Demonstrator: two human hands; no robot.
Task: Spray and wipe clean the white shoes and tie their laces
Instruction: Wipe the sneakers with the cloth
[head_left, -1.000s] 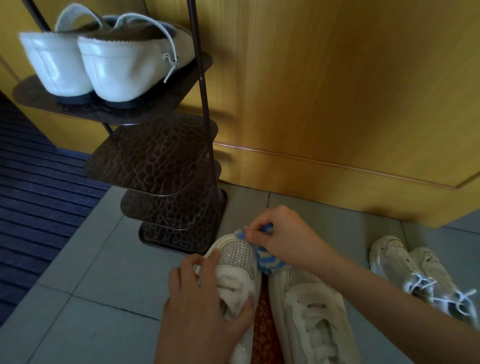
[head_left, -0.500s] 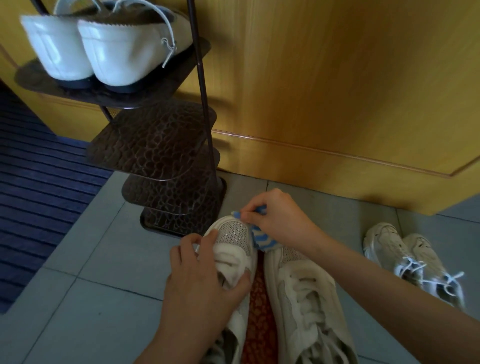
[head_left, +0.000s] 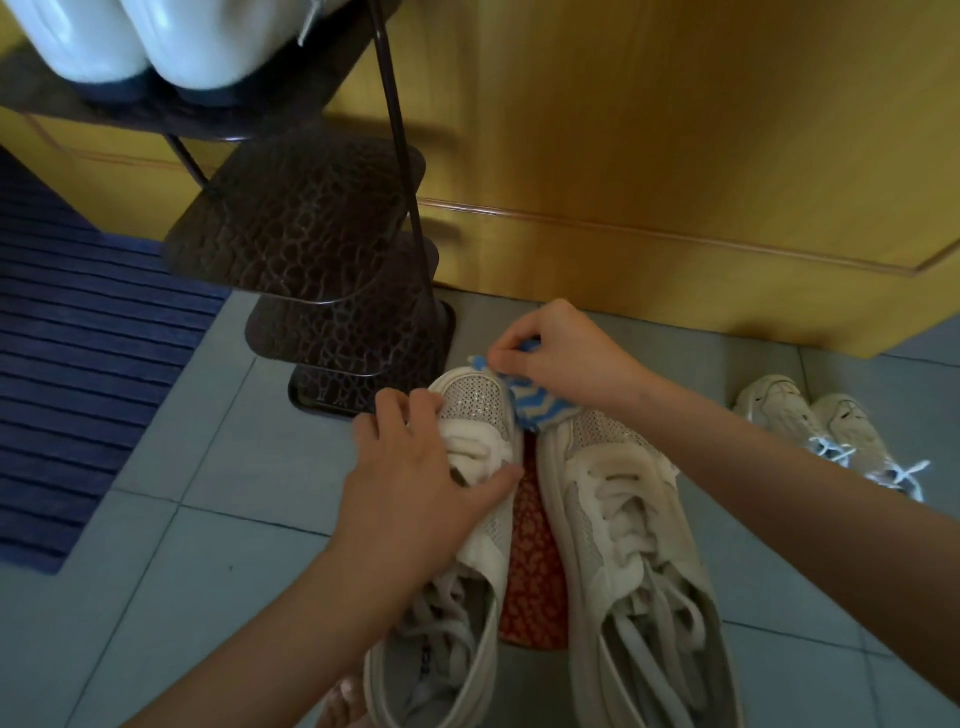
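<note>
Two shoes (head_left: 623, 519), seemingly clear of rack (head_left: 311, 249)

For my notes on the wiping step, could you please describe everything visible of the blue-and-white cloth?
The cloth is small and soft-looking, white with blue wavy stripes, and bunched up. The right hand pinches it from above, hiding much of it; one corner pokes out past the fingertips. It lies against the inner toe side of the left sneaker, which the left hand grips, and its lower end reaches the right sneaker.
</note>
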